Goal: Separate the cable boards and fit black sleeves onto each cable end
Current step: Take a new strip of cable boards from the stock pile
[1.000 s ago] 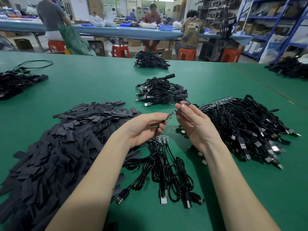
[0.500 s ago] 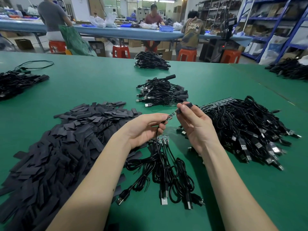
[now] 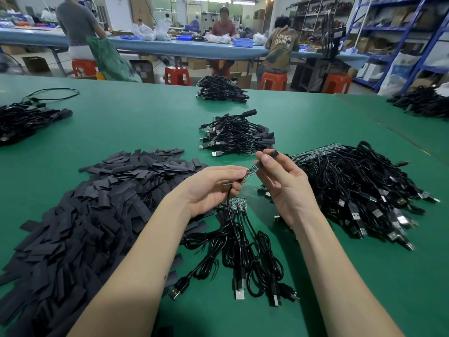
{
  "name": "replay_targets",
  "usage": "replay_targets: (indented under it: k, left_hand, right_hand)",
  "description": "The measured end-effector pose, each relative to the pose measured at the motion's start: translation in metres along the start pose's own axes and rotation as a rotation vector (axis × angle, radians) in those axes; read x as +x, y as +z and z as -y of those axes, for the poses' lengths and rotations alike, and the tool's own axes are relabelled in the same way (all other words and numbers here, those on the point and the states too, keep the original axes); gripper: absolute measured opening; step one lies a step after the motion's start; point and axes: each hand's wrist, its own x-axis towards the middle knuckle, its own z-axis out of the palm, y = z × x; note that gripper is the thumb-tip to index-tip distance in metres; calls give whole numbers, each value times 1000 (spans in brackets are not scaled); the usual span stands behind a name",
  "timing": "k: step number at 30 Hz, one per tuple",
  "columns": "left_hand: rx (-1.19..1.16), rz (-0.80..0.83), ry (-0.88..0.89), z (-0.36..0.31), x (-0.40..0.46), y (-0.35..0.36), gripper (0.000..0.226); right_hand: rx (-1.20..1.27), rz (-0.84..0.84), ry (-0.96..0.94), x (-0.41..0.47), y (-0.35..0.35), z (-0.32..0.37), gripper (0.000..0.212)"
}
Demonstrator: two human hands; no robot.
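My left hand [image 3: 213,188] pinches a black cable just behind its small circuit board [image 3: 251,171]. My right hand [image 3: 283,183] pinches a black sleeve [image 3: 271,153] whose lower mouth sits over the board's far tip. The cable hangs down from my left fingers. Beneath my hands lies a short strip of joined boards [image 3: 234,203] with its cables and USB plugs trailing toward me. A wide heap of flat black sleeves [image 3: 97,203] covers the table on the left. On the right lies a big pile of cables [image 3: 352,188] still on a long board strip.
A pile of sleeved cables [image 3: 239,137] sits just beyond my hands, another cable pile [image 3: 222,90] farther back. More cable bundles lie at the far left [image 3: 26,120] and far right [image 3: 425,103]. People sit at a blue bench behind the green table [image 3: 136,122].
My right hand has shifted slightly with the sleeve, whose mouth now covers the board's tip. The left hand keeps its hold on the cable.
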Motion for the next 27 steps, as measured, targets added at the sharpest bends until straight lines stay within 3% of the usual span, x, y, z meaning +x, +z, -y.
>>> replay_targets:
  k: [6, 11, 17, 20, 23, 27]
  left_hand:
    - [72, 47, 11, 1, -2, -4, 13]
    - [79, 14, 70, 2, 1, -5, 29]
    - [101, 41, 70, 3, 1, -6, 19]
    - [167, -11, 136, 5, 4, -3, 13]
    - [373, -133, 331, 10, 10, 2, 5]
    - [468, -109, 465, 16, 12, 2, 7]
  right_hand:
    - [5, 97, 152, -2, -6, 4, 13]
    - [-64, 116, 108, -2, -8, 5, 14]
    - [-44, 188, 167, -1, -11, 2, 14]
    - [-9, 138, 169, 1, -13, 2, 16]
    - [18, 33, 141, 3, -14, 1, 14]
    - [15, -76, 131, 5, -16, 0, 14]
